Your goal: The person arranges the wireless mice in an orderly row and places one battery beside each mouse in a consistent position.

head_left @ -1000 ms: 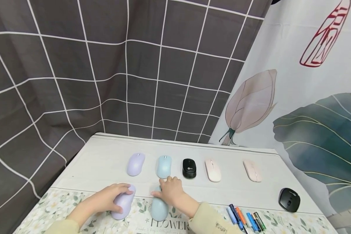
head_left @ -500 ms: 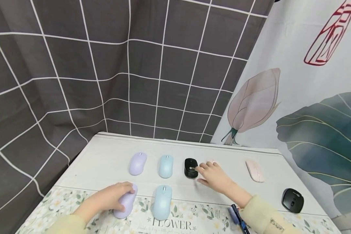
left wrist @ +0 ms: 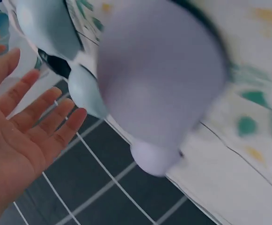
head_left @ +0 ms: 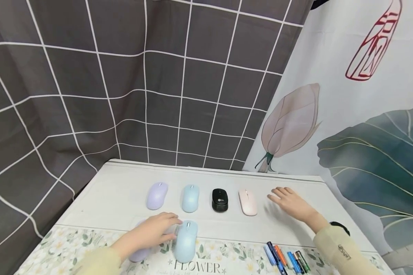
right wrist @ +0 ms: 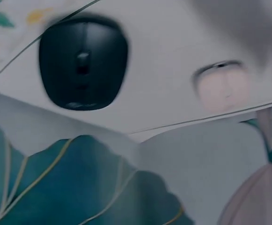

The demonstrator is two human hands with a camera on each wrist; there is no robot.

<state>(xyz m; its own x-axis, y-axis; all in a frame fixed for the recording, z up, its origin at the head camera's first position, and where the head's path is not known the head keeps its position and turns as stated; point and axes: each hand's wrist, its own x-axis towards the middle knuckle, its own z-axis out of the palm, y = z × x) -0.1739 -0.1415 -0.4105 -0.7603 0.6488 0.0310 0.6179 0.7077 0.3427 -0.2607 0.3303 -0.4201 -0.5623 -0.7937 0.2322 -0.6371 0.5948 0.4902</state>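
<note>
The left hand [head_left: 155, 231] is positioned over the near left part of the table [head_left: 106, 202], its fingers straight and spread, as the left wrist view confirms. Its fingertips point right toward the near light blue mouse [head_left: 186, 241] and reach its left edge in the head view; whether they make contact cannot be told. The near purple mouse [head_left: 140, 255] sits under and just to the near side of the left hand, mostly hidden by it in the head view; the left wrist view shows it large and blurred. The right hand [head_left: 292, 202] is positioned over the far right part of the white surface, palm down, fingers extended to the left and loosely spread, with a shadow below. The right wrist view shows a blurred pink mouse [right wrist: 224, 89] close to the far table edge; contact with the right hand cannot be determined. A wide black mouse [right wrist: 83, 63] lies at the right side, mostly covered by the right sleeve [head_left: 337, 248] in the head view. The far row, from left to right, consists of a far purple mouse [head_left: 157, 195], a far light blue mouse [head_left: 191, 198], a compact black mouse [head_left: 220, 200] and a light pink mouse [head_left: 248, 202], each set apart from the next. A group of pens [head_left: 293, 262] lies at near right on the floral-printed band [head_left: 239, 261].
</note>
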